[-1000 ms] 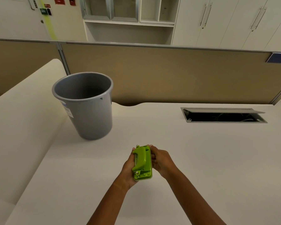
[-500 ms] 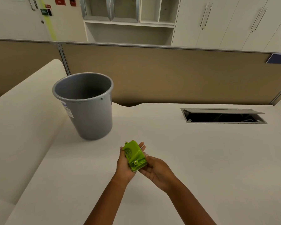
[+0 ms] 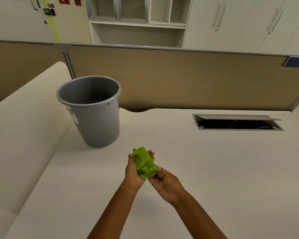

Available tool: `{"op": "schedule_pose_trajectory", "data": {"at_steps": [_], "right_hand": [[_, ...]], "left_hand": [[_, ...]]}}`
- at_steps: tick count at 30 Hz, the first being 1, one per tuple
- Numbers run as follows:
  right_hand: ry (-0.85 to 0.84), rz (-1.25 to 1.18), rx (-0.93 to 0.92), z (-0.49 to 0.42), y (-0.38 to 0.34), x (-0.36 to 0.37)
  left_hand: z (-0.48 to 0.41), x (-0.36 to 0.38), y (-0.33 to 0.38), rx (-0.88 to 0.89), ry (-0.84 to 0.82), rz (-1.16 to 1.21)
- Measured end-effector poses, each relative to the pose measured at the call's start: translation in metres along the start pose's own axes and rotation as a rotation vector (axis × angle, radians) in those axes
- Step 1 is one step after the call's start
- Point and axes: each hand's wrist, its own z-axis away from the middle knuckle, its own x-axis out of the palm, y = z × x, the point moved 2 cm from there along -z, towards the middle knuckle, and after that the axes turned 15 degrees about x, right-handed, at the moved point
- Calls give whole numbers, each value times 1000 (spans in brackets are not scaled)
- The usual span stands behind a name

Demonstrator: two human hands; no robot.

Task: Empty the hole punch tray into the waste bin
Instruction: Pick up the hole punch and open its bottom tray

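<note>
A small lime-green hole punch (image 3: 144,162) lies tilted on its side in the palm of my left hand (image 3: 133,171), above the desk's middle front. The fingers of my right hand (image 3: 164,182) touch its near lower end from the right. I cannot tell whether the tray on its underside is open. The grey plastic waste bin (image 3: 95,116) stands upright on the desk, up and to the left of my hands, roughly a forearm's length away. Its inside looks dark; its contents are hidden.
The cream desk (image 3: 205,169) spreads all around my hands. An open cable hatch (image 3: 236,124) with a raised metal flap sits at the back right. A tan partition wall (image 3: 179,78) closes the desk's far edge. A raised cream ledge (image 3: 21,128) runs along the left.
The punch has been turned from upright between both hands to lying tilted in my left palm. My right hand has slid from its side down to its near end.
</note>
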Motion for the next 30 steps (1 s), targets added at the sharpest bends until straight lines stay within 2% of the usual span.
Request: {"op": "schedule_pose_trajectory", "data": {"at_steps": [2, 4, 8, 10, 13, 21, 30], "right_hand": [[22, 80, -6, 2, -3, -2], [83, 265, -52, 4, -8, -2], [377, 654, -410, 8, -19, 0], [386, 760, -523, 13, -23, 6], [321, 893, -497, 15, -23, 15], [285, 905, -498, 8, -16, 19], [299, 909, -526, 8, -13, 18]], "left_hand": [[1, 0, 0, -11, -10, -28], [3, -1, 1, -26, -11, -49], [5, -2, 0, -35, -4, -67], [7, -1, -2, -63, -11, -89], [11, 1, -5, -98, -19, -184], [22, 4, -8, -193, -70, -221], [25, 8, -6, -215, -70, -196]]}}
